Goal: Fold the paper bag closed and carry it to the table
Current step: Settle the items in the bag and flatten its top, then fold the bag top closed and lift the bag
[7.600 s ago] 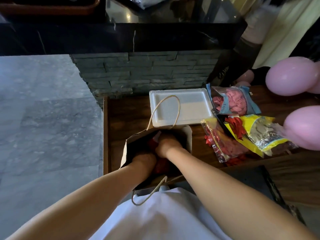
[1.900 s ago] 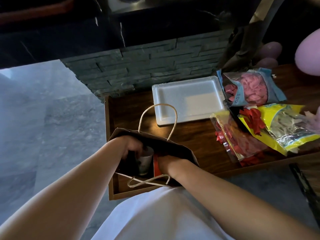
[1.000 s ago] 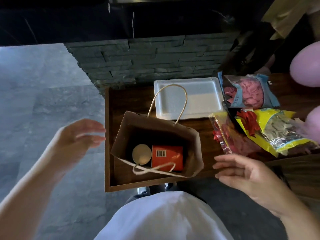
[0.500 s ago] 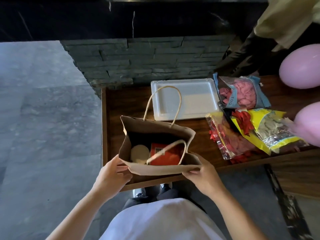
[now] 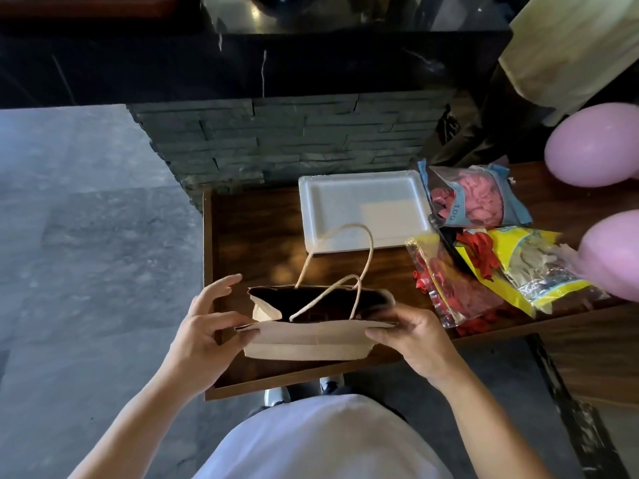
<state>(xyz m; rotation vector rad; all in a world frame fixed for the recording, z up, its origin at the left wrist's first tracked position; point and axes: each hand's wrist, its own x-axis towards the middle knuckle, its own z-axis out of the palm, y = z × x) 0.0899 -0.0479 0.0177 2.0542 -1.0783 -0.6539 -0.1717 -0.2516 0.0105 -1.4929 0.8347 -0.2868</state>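
The person is wearing a white short-sleeved top [image 5: 325, 440] that is filling the bottom middle of the view, plain, with no print or marking showing. Both forearms are showing bare, with no sleeve reaching them. The left hand [image 5: 204, 337] and the right hand [image 5: 415, 340] are wearing no glove, ring, watch or bracelet that I can see. Below the top, dark trousers [image 5: 345, 392] are showing a little, and light grey shoes [image 5: 276, 397] are peeking out.
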